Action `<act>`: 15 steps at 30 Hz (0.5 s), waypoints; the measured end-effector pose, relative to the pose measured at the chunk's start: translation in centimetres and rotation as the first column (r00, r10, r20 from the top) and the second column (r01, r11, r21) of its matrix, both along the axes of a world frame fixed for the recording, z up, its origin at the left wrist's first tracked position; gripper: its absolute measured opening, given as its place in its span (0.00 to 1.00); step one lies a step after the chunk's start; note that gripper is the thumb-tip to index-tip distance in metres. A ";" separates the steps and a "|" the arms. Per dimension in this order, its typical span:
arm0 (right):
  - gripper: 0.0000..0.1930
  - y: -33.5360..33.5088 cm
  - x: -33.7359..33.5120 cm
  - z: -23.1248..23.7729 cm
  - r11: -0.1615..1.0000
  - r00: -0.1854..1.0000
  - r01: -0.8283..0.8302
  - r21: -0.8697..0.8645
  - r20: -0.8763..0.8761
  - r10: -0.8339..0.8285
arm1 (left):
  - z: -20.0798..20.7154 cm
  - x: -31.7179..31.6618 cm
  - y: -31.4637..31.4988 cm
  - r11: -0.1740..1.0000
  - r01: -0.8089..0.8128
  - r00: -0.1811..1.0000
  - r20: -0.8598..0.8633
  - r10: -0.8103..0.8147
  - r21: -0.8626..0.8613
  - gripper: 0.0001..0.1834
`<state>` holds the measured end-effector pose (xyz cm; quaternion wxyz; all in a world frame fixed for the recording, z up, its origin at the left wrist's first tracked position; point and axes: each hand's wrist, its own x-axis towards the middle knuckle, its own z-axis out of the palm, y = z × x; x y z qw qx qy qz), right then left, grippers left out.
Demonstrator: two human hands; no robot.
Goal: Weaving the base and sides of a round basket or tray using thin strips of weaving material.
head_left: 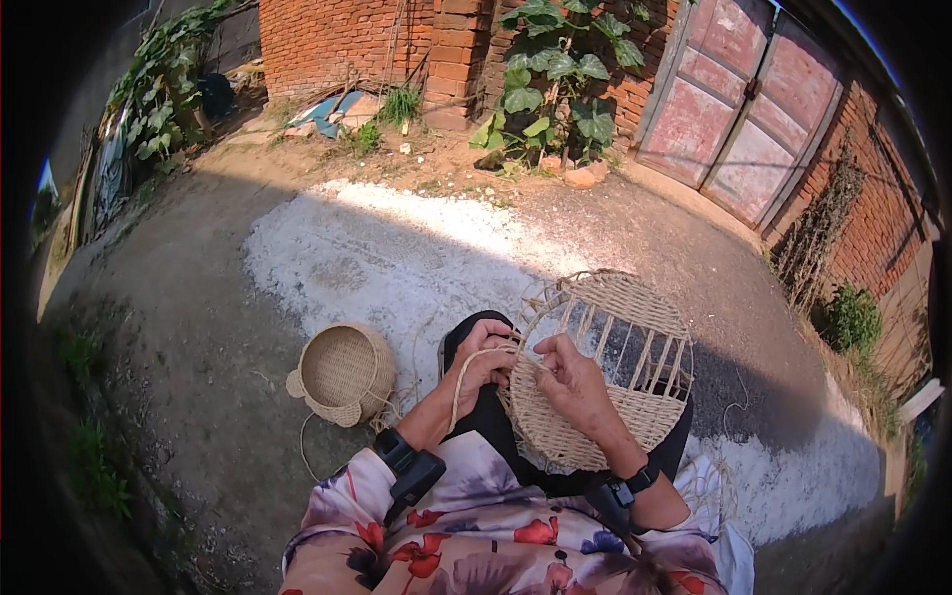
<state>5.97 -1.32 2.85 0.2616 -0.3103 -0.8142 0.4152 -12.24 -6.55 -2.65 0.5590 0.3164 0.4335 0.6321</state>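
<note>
A round, half-woven basket [560, 433] of tan straw cord rests tilted on my lap, its open mid-section showing bare spokes. My left hand [483, 359] is closed at the basket's left rim, gripping a straw cord [462, 389] that loops down beside my wrist. Over the basket's near left side, my right hand [569, 379] is closed with thumb and fingers pinched together. What sits between those fingertips is too small to make out. On the ground to my left stands a finished-looking small round basket [347, 369] with ear-like tabs, a cord trailing from it.
White powdery material [347, 248] covers the ground ahead. A brick wall [337, 45], a leafy vine [560, 74] and a faded red metal double door [739, 104] stand beyond. Loose cords [729, 486] lie at my right, by white cloth or sacking [736, 555].
</note>
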 end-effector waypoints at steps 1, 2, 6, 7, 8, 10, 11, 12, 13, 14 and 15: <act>0.08 -0.3 -0.1 0.7 0.985 0.989 0.025 0.169 0.140 -0.049 | -0.1 0.0 0.2 1.000 0.004 1.000 -0.003 -0.004 -0.010 0.23; 0.08 -0.3 -0.3 0.7 0.964 0.987 0.020 0.266 0.146 -0.061 | -0.1 0.0 0.3 1.000 0.008 1.000 -0.005 -0.008 -0.020 0.22; 0.06 0.1 -0.6 -0.1 0.856 0.977 -0.002 0.518 0.185 -0.109 | -0.3 0.3 0.3 0.999 -0.003 1.000 -0.008 0.003 -0.033 0.21; 0.05 0.3 -0.7 -0.3 0.833 0.972 -0.013 0.553 0.202 -0.119 | -0.6 0.3 0.3 1.000 -0.010 1.000 0.001 0.010 -0.028 0.21; 0.05 0.9 -0.6 -1.2 0.940 0.991 0.056 0.335 0.096 -0.093 | -0.8 0.3 0.2 1.000 -0.017 1.000 0.010 0.017 -0.023 0.21; 0.05 2.7 0.0 -2.5 0.983 0.985 0.106 -0.151 -0.120 -0.125 | -0.6 -0.1 0.4 0.999 0.025 0.994 0.105 -0.022 -0.026 0.22; 0.05 3.1 0.5 -2.6 0.960 0.975 0.100 -0.262 -0.166 -0.147 | -0.6 -0.4 0.4 0.999 0.040 0.987 0.154 -0.035 -0.028 0.22; 0.06 3.2 1.0 -2.2 0.923 0.962 0.095 -0.373 -0.205 -0.182 | -0.3 -0.9 0.1 0.994 0.103 0.987 0.124 -0.098 -0.030 0.23; 0.06 3.2 1.1 -1.9 0.875 0.945 0.077 -0.477 -0.244 -0.217 | 0.7 -2.0 -0.3 0.986 0.161 0.984 0.088 -0.158 -0.032 0.23; 0.07 3.1 1.2 -2.2 0.927 0.959 0.112 -0.358 -0.204 -0.194 | 1.3 -3.3 -0.6 0.975 0.220 0.975 0.052 -0.218 -0.036 0.23; 0.07 2.8 1.3 -2.5 0.964 0.971 0.138 -0.229 -0.163 -0.177 | 0.8 -5.6 -0.7 0.993 0.087 0.996 -0.031 -0.089 -0.081 0.23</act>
